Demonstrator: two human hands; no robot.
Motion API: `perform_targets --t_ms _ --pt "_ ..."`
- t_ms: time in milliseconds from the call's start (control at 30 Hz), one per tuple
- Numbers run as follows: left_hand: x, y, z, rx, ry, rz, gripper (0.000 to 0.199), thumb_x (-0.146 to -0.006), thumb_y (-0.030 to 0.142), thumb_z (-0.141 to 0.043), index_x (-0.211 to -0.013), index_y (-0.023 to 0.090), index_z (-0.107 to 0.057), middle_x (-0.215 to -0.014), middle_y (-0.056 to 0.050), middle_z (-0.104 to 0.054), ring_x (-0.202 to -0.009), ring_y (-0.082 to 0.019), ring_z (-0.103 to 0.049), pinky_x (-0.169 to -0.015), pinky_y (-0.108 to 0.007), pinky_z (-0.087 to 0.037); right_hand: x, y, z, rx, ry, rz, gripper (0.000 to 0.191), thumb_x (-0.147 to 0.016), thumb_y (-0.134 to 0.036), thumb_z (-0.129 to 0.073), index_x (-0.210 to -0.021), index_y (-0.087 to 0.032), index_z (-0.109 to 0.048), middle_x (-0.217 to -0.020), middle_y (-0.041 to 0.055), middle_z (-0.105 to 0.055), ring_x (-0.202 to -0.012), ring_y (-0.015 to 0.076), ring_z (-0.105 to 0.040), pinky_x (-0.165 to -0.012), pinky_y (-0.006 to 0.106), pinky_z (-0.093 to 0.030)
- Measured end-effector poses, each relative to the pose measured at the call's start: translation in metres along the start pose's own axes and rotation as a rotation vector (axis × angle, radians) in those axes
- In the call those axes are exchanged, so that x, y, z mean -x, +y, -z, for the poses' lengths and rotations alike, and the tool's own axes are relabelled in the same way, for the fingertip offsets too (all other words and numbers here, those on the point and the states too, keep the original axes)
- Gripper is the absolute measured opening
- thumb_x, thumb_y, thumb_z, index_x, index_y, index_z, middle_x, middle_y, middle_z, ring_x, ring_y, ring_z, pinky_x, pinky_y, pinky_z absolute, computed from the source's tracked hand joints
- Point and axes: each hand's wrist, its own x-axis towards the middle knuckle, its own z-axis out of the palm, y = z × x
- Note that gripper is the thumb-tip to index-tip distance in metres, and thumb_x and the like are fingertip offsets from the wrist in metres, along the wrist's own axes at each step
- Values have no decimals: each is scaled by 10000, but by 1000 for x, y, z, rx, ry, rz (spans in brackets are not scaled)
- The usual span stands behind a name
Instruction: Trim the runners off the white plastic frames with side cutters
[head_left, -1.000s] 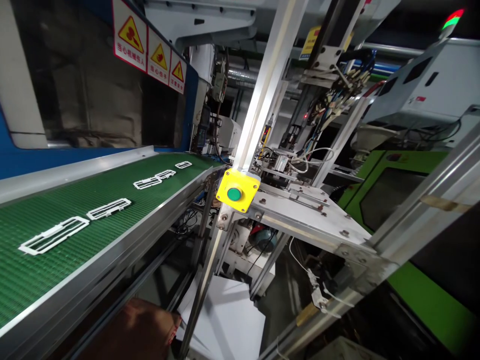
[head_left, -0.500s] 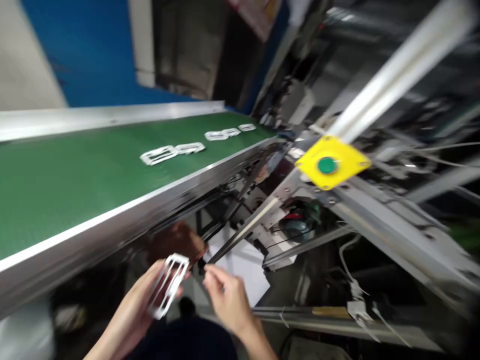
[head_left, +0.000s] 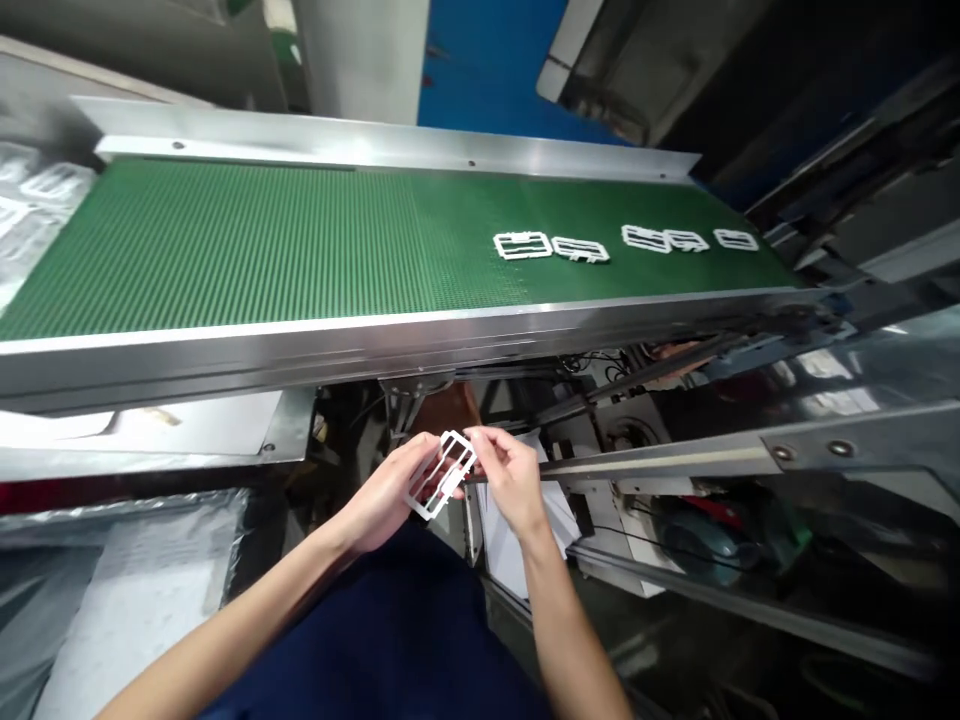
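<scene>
Frame [head_left: 449, 484] up close is white, rectangular, skinny lengthwise bars with open slots between, tilted in front of a navy top [head_left: 382, 635]. Left hand [head_left: 386, 497] is curled around one edge, holding it. Right hand [head_left: 513, 482] is pinched nearly closed at the upper corner, can't tell if it's gripping. Further back, five similar white frames [head_left: 520, 238] lie on a ribbed green conveyor belt [head_left: 300, 240].

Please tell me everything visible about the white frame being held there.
The white frame looks like thin plastic, roughly rectangular with long bars and open slots. It slants, seen between the green belt and dark blue clothing. The left hand grips one side; the right hand has fingertips at its upper end, contact unclear.
</scene>
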Motion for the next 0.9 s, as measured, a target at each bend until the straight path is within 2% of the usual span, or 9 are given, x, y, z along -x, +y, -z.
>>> perform_targets --t_ms 67,200,333,433,633,767,900 --pt "6 -2 5 17 21 -23 257 -890 403 -490 -887 156 -561 -876 -52 -648 -738 -184 -645 -693 -272 -475 -11 -3 -2 -56 -98 -20 274 -819 -376 -577 -926 -141 -671 -710 20 -636 -581 99 -555 -543 211 -468" --pt "17 -2 14 124 129 -45 205 -902 328 -470 -910 141 -554 -909 -78 -656 -810 -213 -659 -729 -285 -489 -22 -7 -11 -63 -228 -35 247 -790 -357 -610 -882 -138 -678 -726 20 -641 -606 98 -562 -574 216 -464" --pt "27 -3 24 245 195 -64 179 -903 259 -458 -944 118 -558 -940 -120 -659 -832 -227 -664 -693 -273 -507 -25 -3 -25 -16 -346 -49 261 -792 -383 -603 -745 -135 -668 -610 -1 -585 -559 90 -515 -545 208 -435" --pt "34 -5 30 299 244 -90 184 -905 238 -449 -948 104 -568 -924 -137 -664 -822 -244 -670 -667 -283 -524 -28 1 -37 -41 -417 -83 257 -782 -399 -617 -729 -151 -656 -598 -8 -573 -553 93 -503 -538 211 -435" --pt "46 -4 38 379 291 -147 198 -919 224 -426 -941 92 -571 -917 -147 -672 -831 -257 -674 -686 -307 -544 -35 0 -56 -59 -506 -121 256 -764 -419 -637 -729 -166 -647 -590 -20 -564 -521 90 -493 -518 212 -430" --pt "51 -4 41 398 313 -179 197 -923 211 -414 -945 88 -565 -937 -157 -671 -848 -266 -672 -698 -330 -552 -38 -3 -64 -99 -520 -116 324 -803 -456 -587 -702 -155 -655 -586 -12 -563 -516 74 -490 -505 190 -408" --pt "53 -5 45 420 327 -205 177 -922 200 -419 -949 94 -559 -941 -151 -670 -871 -260 -668 -715 -321 -551 -41 -3 -69 -169 -516 -159 406 -829 -510 -529 -779 -141 -690 -667 27 -618 -562 79 -538 -506 177 -411"
